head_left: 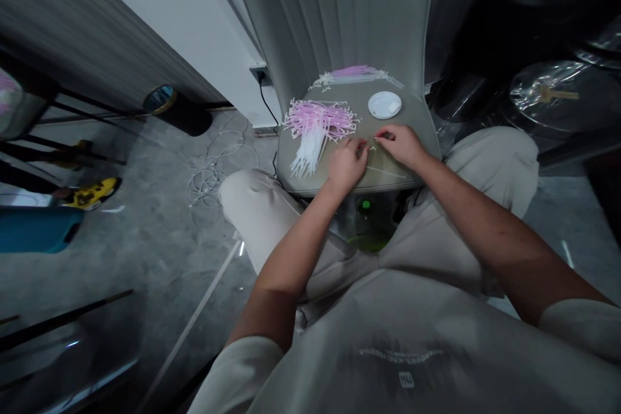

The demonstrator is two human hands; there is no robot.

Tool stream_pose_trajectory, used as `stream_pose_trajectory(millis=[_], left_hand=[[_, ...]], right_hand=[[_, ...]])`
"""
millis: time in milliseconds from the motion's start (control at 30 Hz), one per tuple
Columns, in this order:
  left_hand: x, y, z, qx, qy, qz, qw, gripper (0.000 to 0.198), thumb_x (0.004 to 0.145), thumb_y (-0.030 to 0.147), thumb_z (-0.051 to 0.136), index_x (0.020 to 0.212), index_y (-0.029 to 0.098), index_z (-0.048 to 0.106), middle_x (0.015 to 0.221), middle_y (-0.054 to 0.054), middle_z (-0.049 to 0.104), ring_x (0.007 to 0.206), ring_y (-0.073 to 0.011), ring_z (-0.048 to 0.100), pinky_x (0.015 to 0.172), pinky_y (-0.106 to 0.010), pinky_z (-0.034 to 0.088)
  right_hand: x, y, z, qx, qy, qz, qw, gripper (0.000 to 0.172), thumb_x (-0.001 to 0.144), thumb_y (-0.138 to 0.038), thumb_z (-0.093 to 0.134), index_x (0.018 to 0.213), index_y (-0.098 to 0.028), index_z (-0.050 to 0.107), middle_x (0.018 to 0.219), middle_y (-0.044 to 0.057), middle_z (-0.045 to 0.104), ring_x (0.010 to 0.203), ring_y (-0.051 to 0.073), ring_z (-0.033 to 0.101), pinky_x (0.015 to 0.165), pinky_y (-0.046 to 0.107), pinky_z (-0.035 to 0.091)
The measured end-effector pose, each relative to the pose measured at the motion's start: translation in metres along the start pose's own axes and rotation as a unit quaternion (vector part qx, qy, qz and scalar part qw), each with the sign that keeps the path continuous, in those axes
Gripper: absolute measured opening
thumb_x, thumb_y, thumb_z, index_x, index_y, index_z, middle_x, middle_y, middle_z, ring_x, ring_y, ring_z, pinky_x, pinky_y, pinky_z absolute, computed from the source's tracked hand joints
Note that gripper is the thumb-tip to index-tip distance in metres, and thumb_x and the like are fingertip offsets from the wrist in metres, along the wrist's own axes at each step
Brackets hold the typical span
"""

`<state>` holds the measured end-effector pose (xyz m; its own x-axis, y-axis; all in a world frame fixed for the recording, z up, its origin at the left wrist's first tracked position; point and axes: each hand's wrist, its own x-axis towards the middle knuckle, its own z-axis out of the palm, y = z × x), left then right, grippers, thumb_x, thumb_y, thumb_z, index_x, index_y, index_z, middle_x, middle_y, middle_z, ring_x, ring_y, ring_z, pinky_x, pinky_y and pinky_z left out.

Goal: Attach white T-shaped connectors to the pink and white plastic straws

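Observation:
My left hand is closed in a pinch over the front of the grey chair seat. Opposite it, my right hand pinches with thumb and forefinger; whatever sits in either set of fingertips is too small to make out. Between the hands lies a small white bit. A thin pale stick lies near the front edge of the seat. Left of my hands is a pile of thin pink and white sticks with white ends. Behind my right hand rests a round white dish with something small in it.
More pink and white sticks lie along the backrest. A black cord hangs from a wall socket, left of the chair. Tangled pale cable and a dark bin are on the floor. A plastic-wrapped round object stands right.

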<state>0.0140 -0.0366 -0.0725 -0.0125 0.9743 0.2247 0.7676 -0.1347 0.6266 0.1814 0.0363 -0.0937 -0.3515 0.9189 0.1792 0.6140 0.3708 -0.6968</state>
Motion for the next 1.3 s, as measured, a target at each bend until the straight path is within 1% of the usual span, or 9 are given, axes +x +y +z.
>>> stream_pose_trajectory(millis=[100, 200, 433, 500, 600, 667, 933, 1067, 1300], left_hand=[[0.007, 0.0, 0.01, -0.103, 0.008, -0.039, 0.994, 0.02, 0.088, 0.027, 0.059, 0.098, 0.015, 0.071, 0.097, -0.01, 0.071, 0.086, -0.0194, 0.063, 0.082, -0.031, 0.046], [0.01, -0.001, 0.015, -0.135, -0.002, -0.058, 0.989, 0.019, 0.088, 0.028, 0.059, 0.094, 0.015, 0.072, 0.089, -0.007, 0.073, 0.077, -0.0169, 0.062, 0.074, -0.028, 0.046], [0.008, 0.001, 0.007, -0.19, -0.002, -0.091, 0.978, 0.02, 0.088, 0.031, 0.058, 0.089, 0.016, 0.071, 0.079, -0.002, 0.071, 0.071, -0.0142, 0.06, 0.068, -0.026, 0.046], [0.008, 0.003, 0.004, -0.244, 0.007, -0.105, 0.964, 0.019, 0.088, 0.031, 0.057, 0.088, 0.016, 0.069, 0.08, -0.003, 0.07, 0.073, -0.014, 0.061, 0.07, -0.026, 0.048], [0.007, 0.007, 0.002, -0.316, 0.025, -0.116, 0.942, 0.018, 0.087, 0.032, 0.058, 0.089, 0.016, 0.067, 0.081, -0.003, 0.069, 0.074, -0.0136, 0.061, 0.072, -0.027, 0.049], [0.006, 0.009, 0.003, -0.331, 0.03, -0.119, 0.935, 0.018, 0.088, 0.033, 0.058, 0.088, 0.017, 0.065, 0.081, -0.002, 0.068, 0.074, -0.0131, 0.061, 0.071, -0.026, 0.05], [0.005, 0.006, 0.013, -0.395, 0.022, -0.141, 0.908, 0.016, 0.086, 0.032, 0.061, 0.087, 0.017, 0.065, 0.074, 0.0, 0.064, 0.067, -0.0107, 0.058, 0.063, -0.023, 0.046], [0.005, 0.006, 0.013, -0.384, 0.0, -0.141, 0.912, 0.015, 0.085, 0.03, 0.063, 0.081, 0.016, 0.066, 0.07, 0.001, 0.064, 0.064, -0.0097, 0.056, 0.064, -0.022, 0.045], [0.004, 0.011, 0.01, -0.39, 0.018, -0.124, 0.912, 0.017, 0.084, 0.03, 0.062, 0.081, 0.014, 0.066, 0.07, 0.0, 0.067, 0.066, -0.0103, 0.06, 0.068, -0.022, 0.046]], right_hand=[[-0.009, -0.01, 0.001, 0.044, -0.004, 0.003, 0.999, 0.032, 0.082, -0.025, 0.056, 0.106, -0.012, 0.071, 0.091, 0.008, 0.073, 0.067, 0.015, 0.057, 0.068, 0.027, 0.046], [-0.016, -0.018, 0.001, 0.075, -0.007, -0.002, 0.997, 0.037, 0.08, -0.022, 0.056, 0.114, -0.014, 0.069, 0.091, 0.005, 0.072, 0.061, 0.012, 0.053, 0.064, 0.025, 0.044], [-0.019, -0.025, -0.001, 0.154, -0.01, -0.013, 0.988, 0.036, 0.08, -0.026, 0.059, 0.114, -0.015, 0.067, 0.088, 0.003, 0.07, 0.056, 0.01, 0.046, 0.059, 0.025, 0.041], [-0.017, -0.027, -0.002, 0.203, -0.008, 0.003, 0.979, 0.031, 0.082, -0.03, 0.06, 0.108, -0.015, 0.067, 0.087, 0.004, 0.069, 0.06, 0.011, 0.049, 0.059, 0.025, 0.042], [-0.014, -0.03, -0.004, 0.266, -0.036, 0.024, 0.963, 0.019, 0.085, -0.033, 0.057, 0.086, -0.016, 0.065, 0.076, 0.003, 0.066, 0.06, 0.011, 0.052, 0.058, 0.025, 0.042], [-0.014, -0.032, -0.004, 0.299, -0.06, 0.026, 0.952, 0.019, 0.087, -0.033, 0.055, 0.078, -0.017, 0.062, 0.07, 0.001, 0.063, 0.056, 0.011, 0.05, 0.055, 0.024, 0.041], [-0.018, -0.033, 0.001, 0.368, -0.066, 0.068, 0.925, 0.015, 0.086, -0.031, 0.061, 0.08, -0.017, 0.06, 0.07, -0.001, 0.063, 0.055, 0.009, 0.048, 0.053, 0.024, 0.039], [-0.017, -0.029, 0.002, 0.391, -0.079, 0.08, 0.914, 0.023, 0.085, -0.034, 0.064, 0.071, -0.017, 0.059, 0.063, -0.003, 0.058, 0.052, 0.008, 0.046, 0.051, 0.022, 0.037], [-0.018, -0.026, 0.014, 0.439, -0.087, 0.09, 0.89, 0.042, 0.082, -0.057, 0.062, 0.068, -0.017, 0.057, 0.059, -0.002, 0.054, 0.051, 0.008, 0.047, 0.048, 0.022, 0.038]])
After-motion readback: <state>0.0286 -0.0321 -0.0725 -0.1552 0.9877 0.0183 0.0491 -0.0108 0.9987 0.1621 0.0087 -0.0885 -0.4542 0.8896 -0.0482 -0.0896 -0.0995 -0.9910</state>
